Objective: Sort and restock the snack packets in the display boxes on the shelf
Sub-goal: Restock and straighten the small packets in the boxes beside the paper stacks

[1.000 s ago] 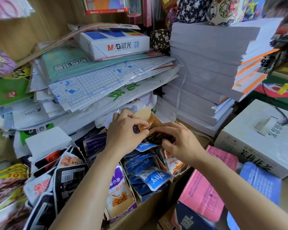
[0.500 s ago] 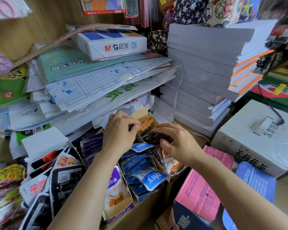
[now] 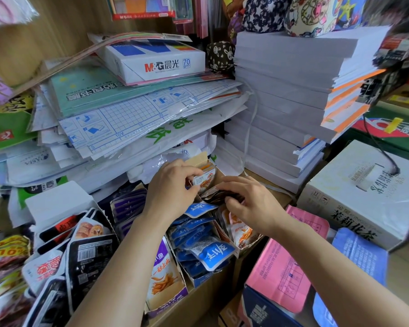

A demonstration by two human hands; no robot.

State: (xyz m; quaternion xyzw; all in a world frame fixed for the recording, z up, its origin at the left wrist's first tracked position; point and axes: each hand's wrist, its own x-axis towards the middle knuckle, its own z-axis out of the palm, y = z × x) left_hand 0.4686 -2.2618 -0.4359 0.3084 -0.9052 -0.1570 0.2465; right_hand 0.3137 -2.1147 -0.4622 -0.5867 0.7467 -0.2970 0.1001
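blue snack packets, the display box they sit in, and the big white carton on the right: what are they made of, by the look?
Blue snack packets: glossy plastic film, probably; they crinkle and catch highlights. Display box: thin printed paperboard, judging by its raw, torn-looking top edge. White carton: cardboard, apparently under clear plastic wrap, since wrinkled shiny film shows on its side. None of this is certain from sight alone.

Left hand [image 3: 172, 187] has since drawn up one white-orange packet [image 3: 204, 179] — fingertips pinching.
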